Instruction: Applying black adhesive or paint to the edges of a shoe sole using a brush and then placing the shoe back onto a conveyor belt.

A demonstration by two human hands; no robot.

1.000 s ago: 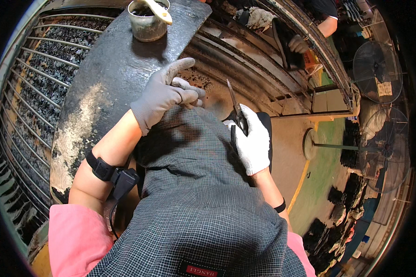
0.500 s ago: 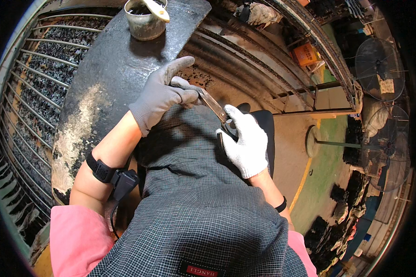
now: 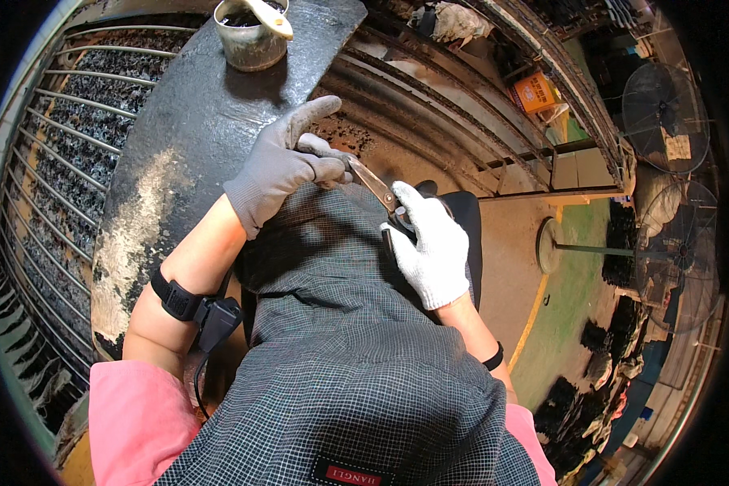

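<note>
Working beside a dark, worn counter (image 3: 182,113); rightward, a green floor (image 3: 560,320) and a pedestal fan (image 3: 620,252). Near the counter's far end, a round metal pot (image 3: 253,50) of dark contents, with a pale handle (image 3: 269,18) across its rim. Gripping scissors (image 3: 378,186) just beyond the apron (image 3: 381,356), right hand (image 3: 435,247) loosely closed on the grips, blades toward the left hand (image 3: 286,160): partly curled, one finger extended; cannot tell of any hold there.

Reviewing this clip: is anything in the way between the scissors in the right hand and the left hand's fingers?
Nothing visible. The scissors, held in the right hand, point straight at the left hand, tips at its fingers; whether they touch is unclear. The apron lies below.
</note>
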